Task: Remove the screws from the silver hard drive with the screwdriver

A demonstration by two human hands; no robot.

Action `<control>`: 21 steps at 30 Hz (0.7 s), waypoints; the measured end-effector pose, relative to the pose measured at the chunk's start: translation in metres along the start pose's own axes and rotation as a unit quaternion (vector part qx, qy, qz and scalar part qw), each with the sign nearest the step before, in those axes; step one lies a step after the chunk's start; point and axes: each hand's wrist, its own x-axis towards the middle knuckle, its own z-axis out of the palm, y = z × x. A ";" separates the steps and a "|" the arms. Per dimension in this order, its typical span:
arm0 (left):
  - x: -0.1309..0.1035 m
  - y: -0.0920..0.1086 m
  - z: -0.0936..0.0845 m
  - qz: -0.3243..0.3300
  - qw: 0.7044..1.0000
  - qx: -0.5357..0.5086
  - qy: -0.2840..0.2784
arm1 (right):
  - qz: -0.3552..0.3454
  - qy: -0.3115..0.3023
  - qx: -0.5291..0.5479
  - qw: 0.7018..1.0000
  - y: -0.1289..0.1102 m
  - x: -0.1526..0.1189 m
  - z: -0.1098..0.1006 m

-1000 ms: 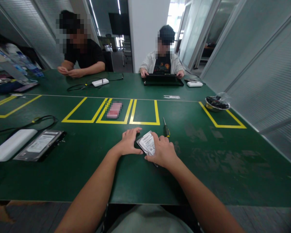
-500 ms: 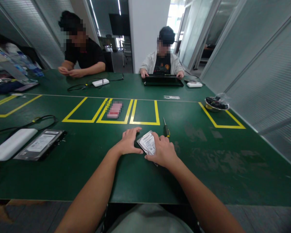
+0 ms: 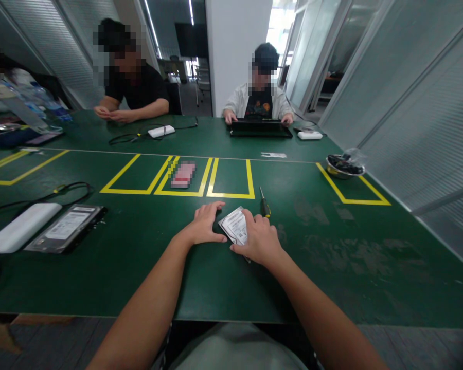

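A hard drive with a white label lies tilted on the green table in front of me. My right hand is over its right part, thumb at the near side and fingers bent around the far right edge, which hides that part. To the left of the drive rests my left hand, thumb and fingers spread apart with nothing between them. Its thumb tip comes close to the drive's left edge; whether they touch I cannot tell. Just beyond my right hand lies a screwdriver with a dark and yellow handle.
Left on the table are a larger hard drive, a white box-shaped device and a black cable. A pink blurred item lies within yellow tape. A metal bowl stands far right. Across sit several people, one holding a black panel.
Both hands and the hard drive stay practically where they were. The view has shifted very slightly.
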 end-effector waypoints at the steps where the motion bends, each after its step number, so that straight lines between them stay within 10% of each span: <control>1: 0.000 0.000 0.000 0.000 1.000 -0.002 0.000 | 0.002 -0.002 -0.001 1.000 0.000 0.000 -0.001; 21: 0.000 -0.004 0.000 -0.004 1.000 0.007 0.002 | 0.011 0.024 -0.013 1.000 0.030 -0.014 -0.032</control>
